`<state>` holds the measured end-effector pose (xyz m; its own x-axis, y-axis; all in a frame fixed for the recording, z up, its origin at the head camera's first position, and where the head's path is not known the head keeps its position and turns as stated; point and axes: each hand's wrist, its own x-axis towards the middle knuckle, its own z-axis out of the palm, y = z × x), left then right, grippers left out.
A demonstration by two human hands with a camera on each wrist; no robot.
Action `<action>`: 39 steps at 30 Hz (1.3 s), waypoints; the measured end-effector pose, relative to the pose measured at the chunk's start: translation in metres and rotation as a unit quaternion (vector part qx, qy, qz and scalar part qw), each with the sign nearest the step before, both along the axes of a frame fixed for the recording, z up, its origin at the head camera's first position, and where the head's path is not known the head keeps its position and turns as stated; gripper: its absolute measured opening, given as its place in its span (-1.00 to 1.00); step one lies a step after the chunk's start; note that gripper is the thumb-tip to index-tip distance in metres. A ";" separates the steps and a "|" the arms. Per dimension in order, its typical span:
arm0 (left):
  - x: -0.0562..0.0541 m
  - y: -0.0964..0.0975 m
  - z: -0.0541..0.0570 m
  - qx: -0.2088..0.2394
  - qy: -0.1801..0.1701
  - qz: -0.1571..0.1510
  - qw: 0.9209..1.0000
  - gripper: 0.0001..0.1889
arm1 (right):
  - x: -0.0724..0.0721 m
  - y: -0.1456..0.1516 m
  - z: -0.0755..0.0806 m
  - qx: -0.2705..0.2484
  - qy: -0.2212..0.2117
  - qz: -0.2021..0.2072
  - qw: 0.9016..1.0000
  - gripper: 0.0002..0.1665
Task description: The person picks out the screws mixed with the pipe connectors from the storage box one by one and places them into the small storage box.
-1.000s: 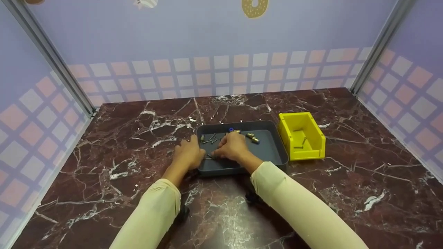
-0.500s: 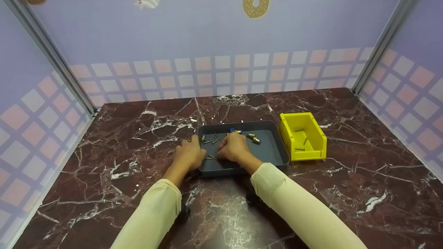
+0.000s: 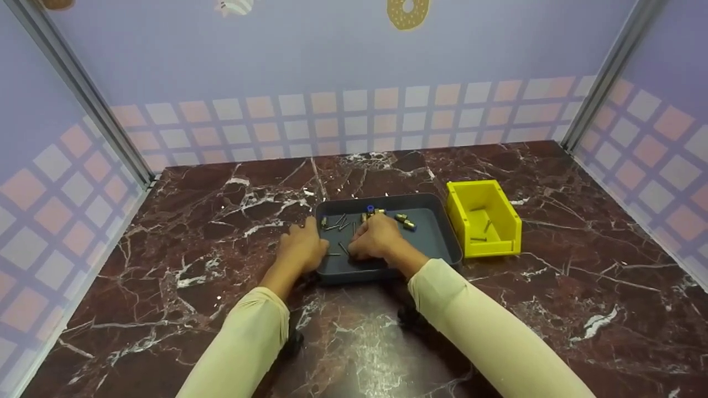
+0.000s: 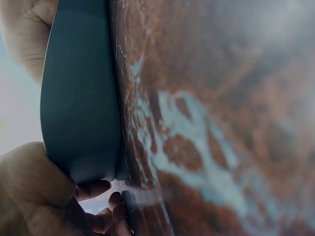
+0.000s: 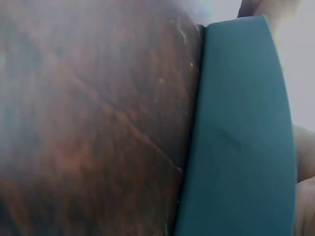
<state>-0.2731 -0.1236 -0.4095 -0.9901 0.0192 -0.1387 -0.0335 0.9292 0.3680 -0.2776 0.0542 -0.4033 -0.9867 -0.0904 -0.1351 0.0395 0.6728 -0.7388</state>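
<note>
My left hand (image 3: 301, 246) holds the dark grey tray (image 3: 431, 243) by its left wall; in the left wrist view the fingers (image 4: 101, 189) wrap round the outside of that wall. Inside the tray, my right hand (image 3: 379, 237) is low over the floor, fingers bent downward. A thin metal screw (image 3: 343, 248) lies with one end right at its fingertips; whether they pinch it, I cannot tell. Another screw (image 3: 333, 254) lies nearer the left hand. Several more screws (image 3: 342, 223) sit toward the back left. The right wrist view has the tray wall hiding most of the right hand.
Brass fittings (image 3: 406, 221) with blue ends lie in the tray's back half, one fitting (image 3: 324, 223) at its left wall. Right of the tray stands a yellow bin (image 3: 492, 247) with a few screws (image 3: 479, 239) inside. Patterned panels (image 3: 354, 110) enclose the marble-look table (image 3: 221, 309).
My right hand has shifted slightly right and toward the tray's near side. The screw by its fingertips has turned to a steeper slant. My left hand has stayed on the tray wall.
</note>
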 end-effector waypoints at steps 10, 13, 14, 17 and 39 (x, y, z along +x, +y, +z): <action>0.000 0.000 0.002 -0.001 -0.004 0.006 1.000 -0.31 | -0.001 0.023 0.005 -0.117 -0.074 0.016 0.990 -0.92; 0.000 0.001 0.002 -0.008 -0.004 0.004 1.000 -0.32 | -0.003 0.034 0.007 -0.134 -0.080 0.015 0.988 -0.91; 0.000 0.001 0.001 -0.008 -0.004 0.004 1.000 -0.32 | -0.003 0.038 0.008 -0.141 -0.081 0.014 0.987 -0.91; 0.000 0.003 0.001 -0.009 -0.004 0.003 1.000 -0.32 | -0.003 0.049 0.013 -0.156 -0.077 0.013 0.985 -0.86; 0.000 0.000 0.000 -0.003 -0.004 0.003 1.000 -0.30 | 0.001 0.138 0.056 -0.190 -0.032 -0.027 0.981 -0.52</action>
